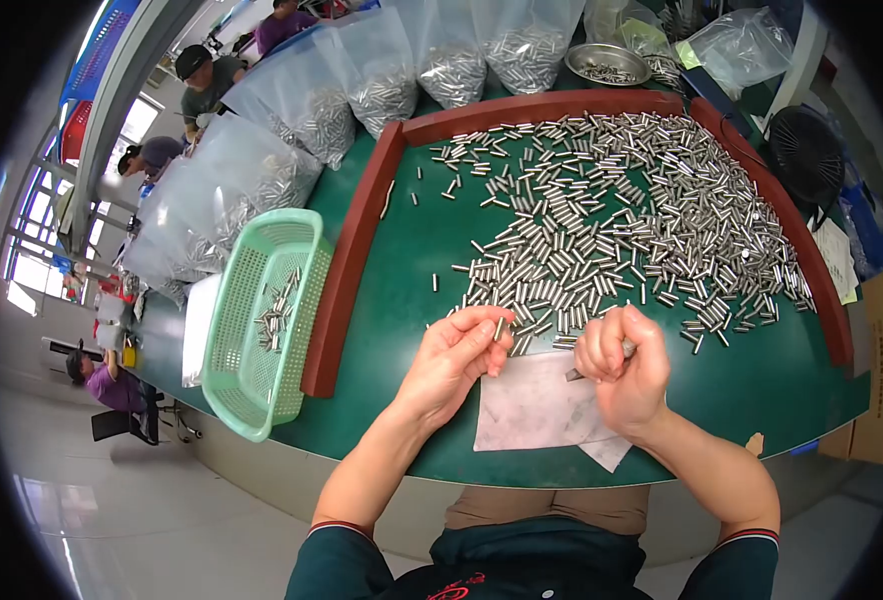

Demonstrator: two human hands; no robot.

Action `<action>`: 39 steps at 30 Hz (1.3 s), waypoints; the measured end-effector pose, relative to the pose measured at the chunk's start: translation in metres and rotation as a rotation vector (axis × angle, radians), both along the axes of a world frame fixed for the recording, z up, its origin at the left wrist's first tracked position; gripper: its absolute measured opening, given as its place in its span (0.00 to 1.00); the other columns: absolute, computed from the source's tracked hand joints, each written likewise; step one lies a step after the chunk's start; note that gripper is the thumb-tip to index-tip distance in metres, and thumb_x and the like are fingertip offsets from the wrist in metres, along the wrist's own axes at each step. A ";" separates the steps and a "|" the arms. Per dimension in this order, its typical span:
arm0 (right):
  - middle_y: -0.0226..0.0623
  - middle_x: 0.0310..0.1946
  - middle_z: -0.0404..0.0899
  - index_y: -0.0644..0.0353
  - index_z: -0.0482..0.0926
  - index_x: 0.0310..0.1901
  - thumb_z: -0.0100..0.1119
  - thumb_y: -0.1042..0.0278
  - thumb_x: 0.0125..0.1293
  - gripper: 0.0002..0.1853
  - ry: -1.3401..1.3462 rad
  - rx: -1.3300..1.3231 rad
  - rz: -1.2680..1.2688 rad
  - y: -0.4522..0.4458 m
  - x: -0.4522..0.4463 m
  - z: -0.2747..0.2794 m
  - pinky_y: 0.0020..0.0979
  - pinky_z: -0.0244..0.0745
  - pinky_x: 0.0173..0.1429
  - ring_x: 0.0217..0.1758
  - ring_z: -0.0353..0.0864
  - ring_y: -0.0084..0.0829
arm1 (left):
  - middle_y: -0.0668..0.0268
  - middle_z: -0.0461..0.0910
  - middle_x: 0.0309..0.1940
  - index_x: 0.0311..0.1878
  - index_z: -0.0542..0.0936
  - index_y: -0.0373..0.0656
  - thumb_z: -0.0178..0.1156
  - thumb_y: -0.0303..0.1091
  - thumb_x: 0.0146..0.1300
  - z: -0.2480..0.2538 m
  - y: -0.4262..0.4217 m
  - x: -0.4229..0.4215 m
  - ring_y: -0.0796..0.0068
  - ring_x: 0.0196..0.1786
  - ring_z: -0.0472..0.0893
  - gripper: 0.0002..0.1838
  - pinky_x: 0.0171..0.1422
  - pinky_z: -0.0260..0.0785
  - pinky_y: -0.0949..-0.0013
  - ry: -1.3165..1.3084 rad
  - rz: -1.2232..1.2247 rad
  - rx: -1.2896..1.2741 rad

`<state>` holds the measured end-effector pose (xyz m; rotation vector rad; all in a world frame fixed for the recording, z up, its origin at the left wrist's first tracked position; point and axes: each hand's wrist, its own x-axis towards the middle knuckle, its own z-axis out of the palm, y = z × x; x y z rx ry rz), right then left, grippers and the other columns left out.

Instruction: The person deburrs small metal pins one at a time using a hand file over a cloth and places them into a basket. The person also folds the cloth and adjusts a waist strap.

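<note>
My left hand [447, 362] is closed, pinching a small shiny metal pin [500, 328] between thumb and fingertips. Beside it, my right hand [627, 375] is wrapped around a slim grey tool; its grey tip [574, 375] pokes out toward the left, and the rest is mostly hidden by my fingers. Under both hands lies a stained whitish cloth [522, 415] near the table's front edge. Just beyond my fingertips spreads a large heap of loose metal pins [582, 240] on the green tabletop [382, 310].
Red-brown rails [357, 270] border the heap. To the left stands a green plastic basket [224, 350] with some pins in it. Clear bags of pins [382, 90] line the back, near a metal bowl [607, 65]. A black fan [807, 155] stands right. Several people work at the left.
</note>
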<state>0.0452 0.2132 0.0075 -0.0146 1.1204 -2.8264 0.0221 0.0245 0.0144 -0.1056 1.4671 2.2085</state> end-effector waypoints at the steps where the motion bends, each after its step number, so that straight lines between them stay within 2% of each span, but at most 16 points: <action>1: 0.27 0.09 0.53 0.57 0.57 0.13 0.40 0.61 0.63 0.21 -0.009 -0.005 0.000 0.000 0.000 0.000 0.24 0.45 0.21 0.15 0.49 0.20 | 0.68 0.73 0.28 0.45 0.73 0.35 0.51 0.33 0.65 0.000 0.000 0.000 0.82 0.26 0.68 0.11 0.32 0.62 0.79 -0.017 -0.008 0.013; 4: 0.27 0.09 0.53 0.57 0.57 0.13 0.39 0.61 0.63 0.21 -0.001 -0.002 -0.003 0.000 0.000 -0.001 0.24 0.45 0.21 0.15 0.48 0.19 | 0.67 0.74 0.28 0.46 0.73 0.35 0.51 0.33 0.65 0.000 0.000 -0.001 0.82 0.26 0.68 0.11 0.32 0.62 0.78 -0.038 -0.001 0.032; 8: 0.27 0.09 0.53 0.56 0.57 0.13 0.39 0.61 0.63 0.21 0.000 0.004 -0.005 0.001 -0.001 -0.001 0.24 0.46 0.21 0.14 0.49 0.19 | 0.66 0.72 0.30 0.38 0.71 0.38 0.44 0.41 0.68 0.002 -0.001 -0.002 0.80 0.28 0.68 0.15 0.32 0.61 0.77 -0.032 -0.004 0.094; 10: 0.27 0.09 0.53 0.56 0.58 0.13 0.39 0.61 0.64 0.21 0.016 0.002 0.009 0.001 -0.001 -0.001 0.24 0.46 0.21 0.14 0.49 0.19 | 0.68 0.71 0.27 0.36 0.72 0.39 0.44 0.42 0.68 -0.003 -0.004 -0.002 0.81 0.27 0.67 0.15 0.31 0.60 0.77 0.079 -0.023 -0.065; 11: 0.27 0.09 0.53 0.57 0.58 0.13 0.38 0.61 0.64 0.21 0.021 0.000 0.009 0.001 -0.001 -0.002 0.24 0.46 0.21 0.14 0.49 0.19 | 0.70 0.71 0.25 0.32 0.73 0.39 0.46 0.38 0.68 -0.007 -0.008 -0.002 0.83 0.27 0.67 0.13 0.31 0.59 0.78 0.142 -0.065 -0.209; 13: 0.27 0.09 0.53 0.57 0.58 0.13 0.38 0.61 0.64 0.21 0.011 0.011 0.007 0.001 -0.001 -0.001 0.24 0.46 0.21 0.14 0.49 0.20 | 0.72 0.71 0.20 0.27 0.74 0.38 0.51 0.32 0.64 -0.006 0.006 0.003 0.85 0.24 0.66 0.11 0.28 0.58 0.78 0.572 0.034 -0.601; 14: 0.27 0.09 0.53 0.57 0.58 0.13 0.38 0.61 0.65 0.21 0.003 0.019 0.009 0.001 -0.001 -0.001 0.24 0.46 0.21 0.14 0.49 0.20 | 0.71 0.71 0.17 0.24 0.76 0.37 0.59 0.26 0.56 0.000 0.009 0.005 0.84 0.19 0.65 0.06 0.23 0.56 0.77 0.660 0.002 -0.897; 15: 0.27 0.09 0.53 0.57 0.58 0.13 0.38 0.61 0.65 0.21 0.003 0.019 0.004 0.001 -0.002 -0.001 0.24 0.46 0.21 0.14 0.49 0.20 | 0.65 0.74 0.20 0.25 0.76 0.38 0.64 0.29 0.49 -0.004 0.012 0.005 0.73 0.18 0.72 0.06 0.21 0.62 0.69 0.952 0.017 -1.047; 18: 0.27 0.09 0.54 0.57 0.57 0.13 0.37 0.62 0.65 0.21 0.003 0.017 0.007 0.001 -0.002 -0.002 0.24 0.47 0.21 0.14 0.50 0.20 | 0.61 0.73 0.19 0.25 0.76 0.39 0.65 0.29 0.47 -0.006 0.020 0.007 0.63 0.20 0.74 0.07 0.23 0.65 0.65 1.007 -0.032 -1.135; 25: 0.27 0.10 0.55 0.58 0.59 0.14 0.37 0.63 0.65 0.21 0.007 0.031 0.013 0.002 -0.002 -0.001 0.23 0.48 0.21 0.15 0.50 0.19 | 0.58 0.72 0.23 0.31 0.74 0.39 0.58 0.23 0.51 -0.006 0.024 0.006 0.57 0.28 0.75 0.04 0.30 0.67 0.59 1.056 -0.194 -1.144; 29: 0.27 0.10 0.55 0.58 0.59 0.14 0.37 0.63 0.65 0.21 0.008 0.025 0.022 0.003 -0.002 -0.001 0.23 0.48 0.21 0.15 0.50 0.18 | 0.59 0.71 0.24 0.32 0.74 0.38 0.58 0.23 0.52 -0.006 0.023 0.008 0.59 0.28 0.74 0.04 0.29 0.66 0.61 1.088 -0.161 -1.095; 31: 0.27 0.10 0.55 0.58 0.59 0.14 0.37 0.63 0.65 0.21 0.010 0.027 0.018 0.003 -0.001 0.000 0.23 0.48 0.21 0.15 0.50 0.18 | 0.61 0.70 0.25 0.33 0.74 0.38 0.58 0.21 0.52 -0.001 0.022 0.008 0.61 0.27 0.74 0.05 0.29 0.66 0.62 1.013 -0.060 -0.929; 32: 0.27 0.10 0.56 0.58 0.59 0.14 0.37 0.63 0.66 0.21 0.005 0.033 0.015 0.003 -0.001 0.001 0.23 0.48 0.21 0.15 0.50 0.18 | 0.62 0.71 0.26 0.34 0.75 0.37 0.58 0.21 0.53 -0.001 0.019 0.007 0.68 0.23 0.71 0.05 0.26 0.64 0.68 1.016 -0.055 -0.899; 33: 0.27 0.10 0.56 0.58 0.59 0.14 0.37 0.63 0.66 0.21 0.012 0.031 0.009 0.003 -0.001 0.002 0.23 0.48 0.21 0.15 0.50 0.18 | 0.62 0.71 0.26 0.34 0.75 0.37 0.58 0.21 0.53 0.000 0.017 0.007 0.68 0.23 0.71 0.05 0.26 0.64 0.68 1.026 -0.058 -0.899; 36: 0.27 0.11 0.56 0.58 0.59 0.14 0.38 0.62 0.66 0.21 0.013 0.031 0.014 0.004 -0.001 0.002 0.22 0.48 0.21 0.15 0.50 0.18 | 0.65 0.73 0.28 0.33 0.75 0.36 0.58 0.22 0.55 0.000 0.016 0.009 0.79 0.19 0.64 0.03 0.24 0.59 0.75 0.810 -0.086 -0.879; 39: 0.27 0.11 0.56 0.58 0.59 0.15 0.38 0.61 0.66 0.21 0.014 0.021 0.018 0.004 -0.001 0.001 0.22 0.48 0.21 0.15 0.50 0.18 | 0.65 0.73 0.27 0.33 0.75 0.35 0.58 0.22 0.55 -0.002 0.015 0.009 0.79 0.19 0.64 0.03 0.24 0.58 0.74 0.809 -0.089 -0.916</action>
